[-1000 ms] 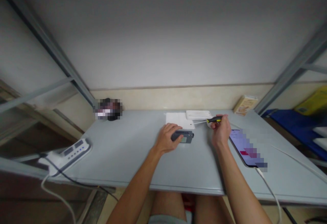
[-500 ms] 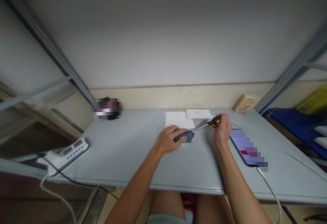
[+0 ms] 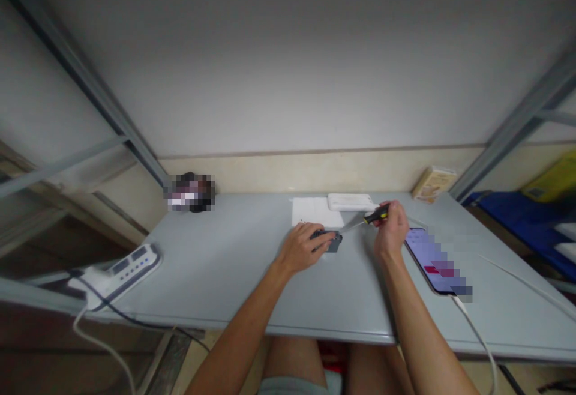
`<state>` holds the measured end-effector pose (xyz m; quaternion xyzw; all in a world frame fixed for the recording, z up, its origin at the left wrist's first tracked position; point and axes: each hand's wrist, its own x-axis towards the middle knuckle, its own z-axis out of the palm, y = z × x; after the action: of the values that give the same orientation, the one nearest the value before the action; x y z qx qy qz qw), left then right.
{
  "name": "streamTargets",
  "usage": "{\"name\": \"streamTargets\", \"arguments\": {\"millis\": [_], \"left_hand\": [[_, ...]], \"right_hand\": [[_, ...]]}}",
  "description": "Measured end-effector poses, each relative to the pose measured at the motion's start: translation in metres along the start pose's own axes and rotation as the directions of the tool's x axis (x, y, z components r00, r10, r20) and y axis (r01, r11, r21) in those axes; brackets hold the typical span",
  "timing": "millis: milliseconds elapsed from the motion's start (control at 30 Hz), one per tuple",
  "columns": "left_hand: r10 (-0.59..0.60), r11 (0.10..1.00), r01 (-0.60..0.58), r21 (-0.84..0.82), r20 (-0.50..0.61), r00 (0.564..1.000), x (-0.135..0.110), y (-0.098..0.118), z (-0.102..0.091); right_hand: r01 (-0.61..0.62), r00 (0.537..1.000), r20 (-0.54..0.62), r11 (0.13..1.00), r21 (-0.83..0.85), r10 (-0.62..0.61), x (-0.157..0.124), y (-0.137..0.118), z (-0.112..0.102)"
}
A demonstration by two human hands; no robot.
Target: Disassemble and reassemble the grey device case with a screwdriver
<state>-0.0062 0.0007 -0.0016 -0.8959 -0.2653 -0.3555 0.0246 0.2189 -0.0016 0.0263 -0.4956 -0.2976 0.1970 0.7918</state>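
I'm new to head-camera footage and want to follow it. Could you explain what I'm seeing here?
There is no machine: these are a person's own hands, seen by one camera worn on the head, looking forward and down. The left hand holds a small dark grey device at the grey table. The right hand holds a black-and-yellow screwdriver; whether its tip touches the device is unclear. Beyond lie a white sheet and a white oblong object. A lit phone lies rightward, a small box sits back right, and a white power strip is leftward.
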Motion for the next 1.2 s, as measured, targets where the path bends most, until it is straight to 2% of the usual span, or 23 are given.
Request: {"name": "streamTargets", "arguments": {"millis": [300, 467, 967, 1200], "left_hand": [[0.013, 1.000, -0.012, 0.013, -0.042, 0.999, 0.0015, 0.0009, 0.0004], [-0.012, 1.000, 0.011, 0.008, 0.004, 1.000, 0.0012, 0.0012, -0.0003], [-0.017, 1.000, 0.017, 0.007, -0.007, 1.000, 0.0007, 0.0014, 0.0010], [-0.040, 0.999, 0.040, -0.004, 0.027, 0.999, 0.0005, 0.0004, 0.0013]], "right_hand": [[0.013, 1.000, 0.004, 1.000, 0.000, -0.013, -0.0001, 0.0000, -0.0003], [0.021, 1.000, -0.004, 1.000, -0.013, -0.021, -0.0006, -0.0009, -0.0005], [0.027, 1.000, 0.001, 1.000, 0.012, -0.027, -0.0007, -0.0007, 0.0003], [0.023, 1.000, -0.007, 1.000, 0.016, -0.023, -0.0011, -0.0047, 0.0021]]}}
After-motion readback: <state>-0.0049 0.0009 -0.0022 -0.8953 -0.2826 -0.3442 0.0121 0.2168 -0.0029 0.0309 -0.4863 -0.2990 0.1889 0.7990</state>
